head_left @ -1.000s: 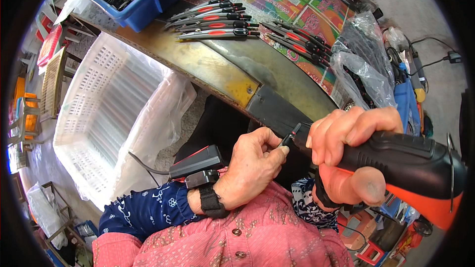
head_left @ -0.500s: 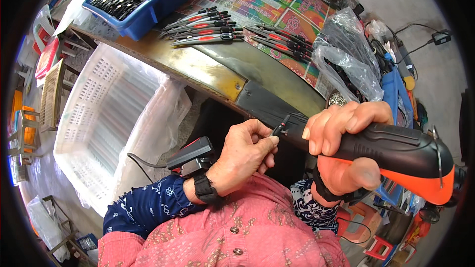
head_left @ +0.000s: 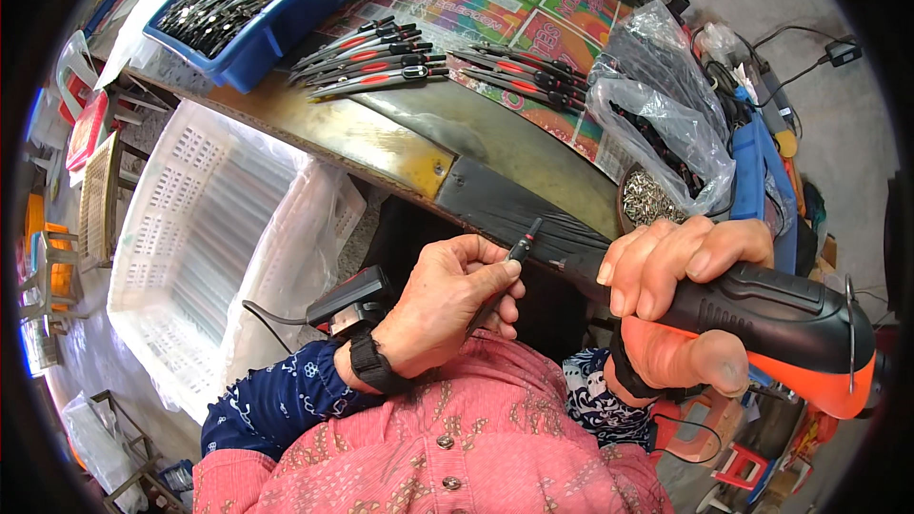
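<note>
My left hand [head_left: 455, 300] pinches a slim black pen-shaped piece [head_left: 522, 246] between thumb and fingers, its narrow tip pointing up and away over the bench edge. My right hand [head_left: 685, 295] is wrapped round a black and orange power tool [head_left: 790, 309], probably an electric screwdriver; the end toward my left hand is hidden by my fingers. Two bunches of black, grey and red pen-shaped pieces lie on the bench: a left bunch [head_left: 371, 62] and a right bunch [head_left: 524, 76]. Many similar pieces [head_left: 214, 14] fill a blue bin [head_left: 271, 43] at the far left.
A round bowl of small metal parts [head_left: 649, 198] stands beyond my right hand, beside a clear plastic bag [head_left: 666, 105] with dark pieces inside. The bench [head_left: 514, 209] has a dark-taped front edge. A white perforated basket [head_left: 181, 181] with a plastic liner stands at left.
The pen-shaped piece now shows more of its length and points up more from my left fingers. My right hand and the power tool have shifted slightly right and down in the picture.
</note>
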`<act>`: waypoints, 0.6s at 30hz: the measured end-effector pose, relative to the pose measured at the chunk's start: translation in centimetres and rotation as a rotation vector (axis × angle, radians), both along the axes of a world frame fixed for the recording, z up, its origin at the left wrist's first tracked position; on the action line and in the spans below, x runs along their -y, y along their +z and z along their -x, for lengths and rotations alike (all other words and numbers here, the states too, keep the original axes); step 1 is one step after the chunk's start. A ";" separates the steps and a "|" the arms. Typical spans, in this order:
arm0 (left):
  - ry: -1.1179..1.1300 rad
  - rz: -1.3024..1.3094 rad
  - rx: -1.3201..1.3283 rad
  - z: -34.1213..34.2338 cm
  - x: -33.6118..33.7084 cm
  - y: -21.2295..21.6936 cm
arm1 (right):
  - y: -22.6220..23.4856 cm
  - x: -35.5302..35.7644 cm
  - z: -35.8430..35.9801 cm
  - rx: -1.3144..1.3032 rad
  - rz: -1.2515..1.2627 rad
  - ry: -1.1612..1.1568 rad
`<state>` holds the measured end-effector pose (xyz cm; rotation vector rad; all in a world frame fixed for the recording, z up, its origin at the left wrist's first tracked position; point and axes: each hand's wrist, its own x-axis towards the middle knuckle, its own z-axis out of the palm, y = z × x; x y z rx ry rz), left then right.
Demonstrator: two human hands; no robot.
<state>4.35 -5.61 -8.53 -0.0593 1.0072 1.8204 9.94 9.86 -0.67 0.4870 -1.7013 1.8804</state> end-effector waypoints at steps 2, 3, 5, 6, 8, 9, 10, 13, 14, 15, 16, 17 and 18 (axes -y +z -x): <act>-0.006 0.006 0.006 0.0 0.0 0.1 | -0.3 -0.3 -0.1 0.007 0.022 0.012; -0.005 0.011 0.011 0.0 0.0 0.1 | -0.4 -0.4 -0.2 0.006 0.008 0.001; 0.001 0.013 0.012 0.0 0.1 0.2 | -0.6 -0.6 -0.3 0.020 0.026 0.009; -0.009 0.027 0.012 0.0 0.1 0.2 | -0.7 -0.7 -0.4 0.016 0.013 0.002; -0.020 0.042 -0.002 0.1 0.1 0.3 | -0.8 -1.1 -0.3 0.008 0.028 0.032; -0.025 0.058 -0.035 0.1 0.2 0.4 | -0.8 -1.2 -0.3 0.004 0.016 0.025; -0.030 0.074 -0.068 0.0 0.3 0.5 | -0.9 -1.2 -0.4 0.008 0.026 0.016; -0.009 0.108 -0.186 0.2 0.8 1.1 | -0.9 -1.2 -0.6 0.021 0.036 -0.015; 0.011 0.110 -0.237 0.3 1.0 1.3 | -0.9 -1.2 -0.7 0.028 0.058 -0.014; 0.015 0.113 -0.270 0.5 1.2 1.5 | -0.9 -1.2 -0.8 0.031 0.044 -0.034; 0.016 0.086 -0.253 0.6 1.4 1.7 | -0.8 -1.1 -0.8 0.038 0.053 -0.042; 0.019 0.075 -0.237 0.6 1.7 1.8 | -0.8 -1.1 -0.9 0.051 0.077 -0.043; 0.030 0.058 -0.224 0.6 1.9 1.9 | -0.8 -1.1 -1.0 0.047 0.066 -0.050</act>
